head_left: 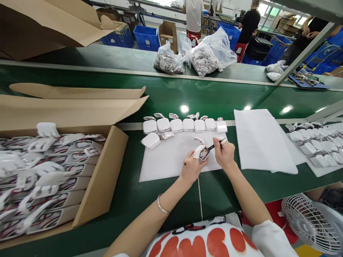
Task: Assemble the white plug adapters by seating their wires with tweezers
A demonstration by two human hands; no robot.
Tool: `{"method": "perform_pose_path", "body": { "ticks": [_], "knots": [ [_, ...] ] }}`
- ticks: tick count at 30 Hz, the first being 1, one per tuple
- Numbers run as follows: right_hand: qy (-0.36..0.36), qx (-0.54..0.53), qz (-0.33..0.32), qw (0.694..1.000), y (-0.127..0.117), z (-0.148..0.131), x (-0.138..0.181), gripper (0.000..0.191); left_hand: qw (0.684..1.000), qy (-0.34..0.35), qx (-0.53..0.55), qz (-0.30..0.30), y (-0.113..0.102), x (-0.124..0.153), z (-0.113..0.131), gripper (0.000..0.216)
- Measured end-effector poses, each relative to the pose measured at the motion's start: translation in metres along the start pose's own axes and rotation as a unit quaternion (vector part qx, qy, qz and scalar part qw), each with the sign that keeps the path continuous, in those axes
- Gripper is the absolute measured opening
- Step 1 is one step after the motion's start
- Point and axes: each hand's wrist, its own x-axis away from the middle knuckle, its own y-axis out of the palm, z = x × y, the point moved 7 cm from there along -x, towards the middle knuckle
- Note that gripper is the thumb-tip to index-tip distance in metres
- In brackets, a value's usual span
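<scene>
My left hand [192, 167] is closed around a small white plastic housing [205, 155], its inside with wires facing up. Between the fingers of my right hand [224, 152] is a thin black tool [211, 147], its tip at the opening of the housing; its exact kind does not show. A loose white part [198, 140] sticks up beside the housing. Both hands are above a white foam sheet [163, 164]. Along its far edge stands a row of several white rounded housings [176, 125], with one more housing [151, 141] nearer on the left.
A cardboard box [112, 175] full of wired white housings stands on the left. White foam sheets [264, 142] lie to the right, with more housings [318, 144] beyond. Plastic bags of parts [203, 59] rest on the far shelf. A fan [311, 223] is at lower right; people work behind.
</scene>
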Motion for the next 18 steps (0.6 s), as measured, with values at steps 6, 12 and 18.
{"method": "perform_pose_path", "body": {
  "ticks": [6,12,18],
  "knots": [
    [0.005,-0.005,-0.017,1.0,0.009,0.006,0.012,0.036,1.0,0.005,0.008,0.002,-0.001,-0.001,0.0,0.046],
    [-0.019,-0.052,-0.072,0.996,0.015,0.002,0.012,0.038,1.0,0.013,-0.001,0.007,-0.002,-0.002,0.002,0.046],
    [0.015,-0.044,-0.014,0.999,0.005,0.006,0.01,0.034,1.0,0.004,-0.011,-0.006,0.002,-0.001,-0.001,0.046]
  ]
}}
